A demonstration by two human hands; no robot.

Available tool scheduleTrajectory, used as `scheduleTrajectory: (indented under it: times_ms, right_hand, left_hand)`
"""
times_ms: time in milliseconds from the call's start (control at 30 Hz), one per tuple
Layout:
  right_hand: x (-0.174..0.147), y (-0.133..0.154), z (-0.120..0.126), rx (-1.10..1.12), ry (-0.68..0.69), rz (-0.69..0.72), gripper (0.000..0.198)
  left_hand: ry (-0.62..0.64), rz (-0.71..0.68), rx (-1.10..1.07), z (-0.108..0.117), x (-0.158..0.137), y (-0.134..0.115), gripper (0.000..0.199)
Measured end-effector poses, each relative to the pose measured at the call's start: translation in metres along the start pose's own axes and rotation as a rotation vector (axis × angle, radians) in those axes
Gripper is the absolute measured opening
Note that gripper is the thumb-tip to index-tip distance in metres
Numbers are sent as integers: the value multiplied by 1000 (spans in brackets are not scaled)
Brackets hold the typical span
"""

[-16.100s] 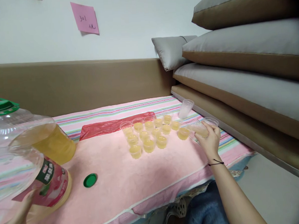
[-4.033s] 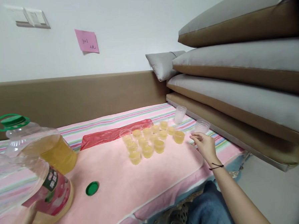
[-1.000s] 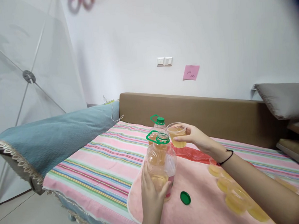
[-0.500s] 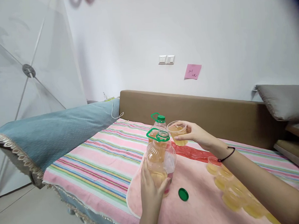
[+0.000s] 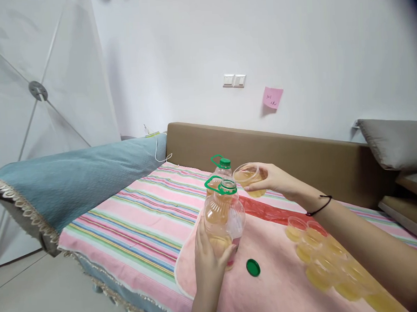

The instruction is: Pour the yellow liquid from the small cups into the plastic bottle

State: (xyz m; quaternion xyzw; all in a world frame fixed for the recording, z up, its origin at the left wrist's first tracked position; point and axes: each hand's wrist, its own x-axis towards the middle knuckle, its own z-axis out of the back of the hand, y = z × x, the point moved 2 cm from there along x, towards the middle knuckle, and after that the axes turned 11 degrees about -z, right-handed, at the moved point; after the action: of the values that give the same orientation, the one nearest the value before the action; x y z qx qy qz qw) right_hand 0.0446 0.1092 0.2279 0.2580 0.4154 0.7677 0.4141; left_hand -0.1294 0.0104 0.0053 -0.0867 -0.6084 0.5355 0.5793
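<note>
My left hand (image 5: 209, 258) is wrapped round the lower body of a clear plastic bottle (image 5: 222, 209) that stands uncapped, with yellowish liquid low inside it and a green carry ring at its neck. In my right hand (image 5: 271, 180) is a clear plastic cup (image 5: 254, 184) of yellow liquid, held up beside the bottle's mouth and tipped toward it. Just behind stands a second bottle with a green cap (image 5: 224, 162). A loose green cap (image 5: 253, 267) lies on the pink mat (image 5: 271, 283), right of the open bottle.
Several filled plastic cups (image 5: 319, 273) stand close together on the mat at the right, partly beneath my right forearm. Red plastic (image 5: 263, 209) lies behind the mat. The striped bed cover (image 5: 134, 215) meets a brown backboard (image 5: 281, 145); grey cushions (image 5: 399, 141) are at the right.
The cup in my right hand has tilted further toward the bottle's mouth. My left hand keeps its hold on the bottle. The view has shifted slightly.
</note>
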Motion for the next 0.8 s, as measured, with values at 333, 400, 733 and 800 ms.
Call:
scheduleTrajectory:
  times_ms: [333, 400, 733, 800]
  right_hand:
    - [0, 9, 4, -93, -14, -23, 47]
    - [1, 10, 5, -106, -5, -9, 47]
    - [10, 6, 10, -165, -5, -37, 49]
    - [10, 6, 11, -192, -17, -43, 51]
  left_hand:
    - [-9, -15, 10, 1, 0, -3, 93]
    - [-7, -10, 7, 2, 0, -4, 93]
    - [-3, 10, -1, 2, 0, -3, 93]
    - [-4, 11, -5, 2, 0, -3, 93]
